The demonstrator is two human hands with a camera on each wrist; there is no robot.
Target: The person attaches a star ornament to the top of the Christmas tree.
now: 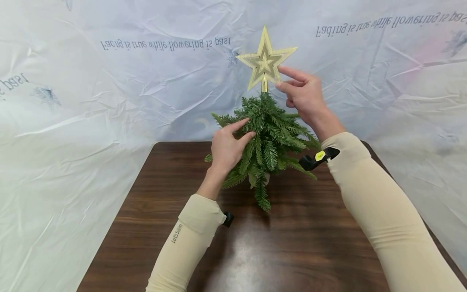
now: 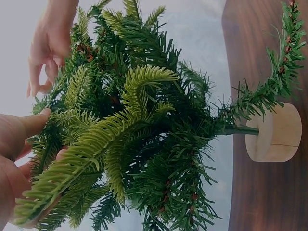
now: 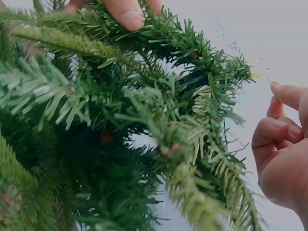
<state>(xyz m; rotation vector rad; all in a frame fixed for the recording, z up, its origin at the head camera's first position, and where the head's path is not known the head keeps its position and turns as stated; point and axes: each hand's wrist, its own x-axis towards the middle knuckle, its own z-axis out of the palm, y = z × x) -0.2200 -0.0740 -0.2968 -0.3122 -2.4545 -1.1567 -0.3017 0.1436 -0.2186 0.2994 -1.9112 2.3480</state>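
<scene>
A gold star tree topper [image 1: 264, 61] stands upright on the tip of a small artificial Christmas tree [image 1: 270, 134]. My right hand [image 1: 304, 91] pinches the star's lower right point between thumb and index finger. Lower down, on the tree's left side, my left hand [image 1: 228, 148] holds the upper branches, with some foliage between thumb and fingers. The left wrist view shows its thumb [image 2: 33, 122] against the needles; branches partly hide the other fingers. In the right wrist view the star is barely visible past the right hand [image 3: 284, 149].
The tree's round wooden base [image 2: 274, 132] rests on a dark brown wooden table [image 1: 153, 211]. Behind and beside the table hangs a wrinkled whitish sheet [image 1: 109, 101] with printed lettering. Branches spread outward over the tabletop. A small black device is strapped to each wrist.
</scene>
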